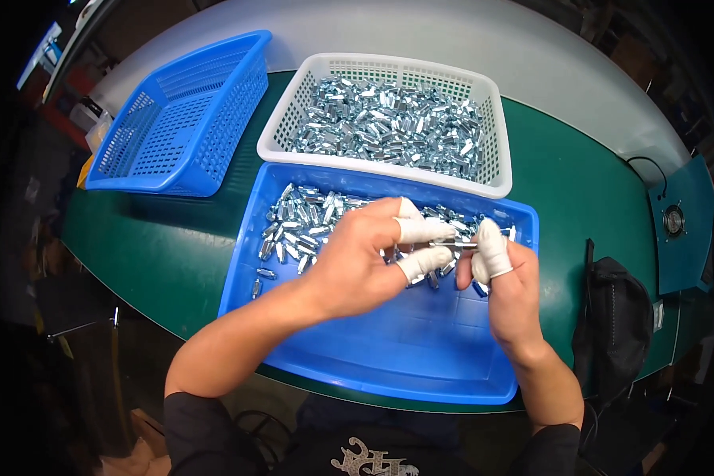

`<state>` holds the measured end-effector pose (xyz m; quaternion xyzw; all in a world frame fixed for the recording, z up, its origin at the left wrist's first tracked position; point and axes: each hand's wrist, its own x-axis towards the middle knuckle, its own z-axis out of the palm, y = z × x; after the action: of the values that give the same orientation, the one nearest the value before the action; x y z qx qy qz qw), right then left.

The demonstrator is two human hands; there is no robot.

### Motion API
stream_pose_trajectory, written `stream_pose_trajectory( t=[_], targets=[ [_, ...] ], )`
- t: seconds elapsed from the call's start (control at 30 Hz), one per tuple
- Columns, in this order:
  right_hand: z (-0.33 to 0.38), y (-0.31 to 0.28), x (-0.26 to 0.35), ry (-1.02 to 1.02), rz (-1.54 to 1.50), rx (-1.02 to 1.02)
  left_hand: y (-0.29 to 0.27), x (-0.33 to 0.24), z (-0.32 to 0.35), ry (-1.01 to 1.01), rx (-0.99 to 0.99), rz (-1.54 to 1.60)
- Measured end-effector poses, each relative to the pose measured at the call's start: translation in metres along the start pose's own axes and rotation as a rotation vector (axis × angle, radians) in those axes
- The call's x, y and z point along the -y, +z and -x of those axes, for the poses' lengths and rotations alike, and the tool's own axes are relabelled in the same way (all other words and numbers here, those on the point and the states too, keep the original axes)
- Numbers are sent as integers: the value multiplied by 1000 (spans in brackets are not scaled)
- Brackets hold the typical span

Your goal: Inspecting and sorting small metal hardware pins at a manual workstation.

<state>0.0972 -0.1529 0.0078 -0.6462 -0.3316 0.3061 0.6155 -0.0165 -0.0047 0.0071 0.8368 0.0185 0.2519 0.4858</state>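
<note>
Above the shallow blue tray point(373, 341), my two hands meet at a small silver metal fitting point(463, 246). White finger cots point(420, 230) cover several of my fingertips. My left hand point(345, 266) reaches in from the left and pinches one end of the fitting between thumb and fingers. At the other end, the thumb and fingers of my right hand point(512, 293) close round it, hiding part of it. Similar silver hexagonal fittings point(301, 226) lie heaped along the tray's far side, partly behind my hands.
Behind the tray stands a white perforated basket point(389, 168) piled with the same fittings. A blue perforated basket point(170, 143) sits tilted at the far left. To the right are a black bag point(619, 317) and a teal panel with a fan point(682, 226). The tabletop point(567, 166) is green.
</note>
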Motion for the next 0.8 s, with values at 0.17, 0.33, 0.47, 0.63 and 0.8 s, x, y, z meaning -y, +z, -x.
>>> stream_pose_trajectory(
  t=[0.17, 0.33, 0.47, 0.63, 0.8],
  targets=[
    [-6, -2, -3, -28, -146, -207, -30, 16, -17, -171, -265, -95],
    [-5, -5, -4, -44, -131, -157, -34, 14, -18, -56, -460, -342],
    [-5, -2, -4, -45, -166, -171, -20, 22, -4, -169, -54, -615],
    [-5, 0, -3, -57, -165, -148, -14, 36, 4, -242, 80, -792],
    [-3, -8, -8, -66, -113, -92, -10, 29, 5, -216, 127, -879]
  ],
)
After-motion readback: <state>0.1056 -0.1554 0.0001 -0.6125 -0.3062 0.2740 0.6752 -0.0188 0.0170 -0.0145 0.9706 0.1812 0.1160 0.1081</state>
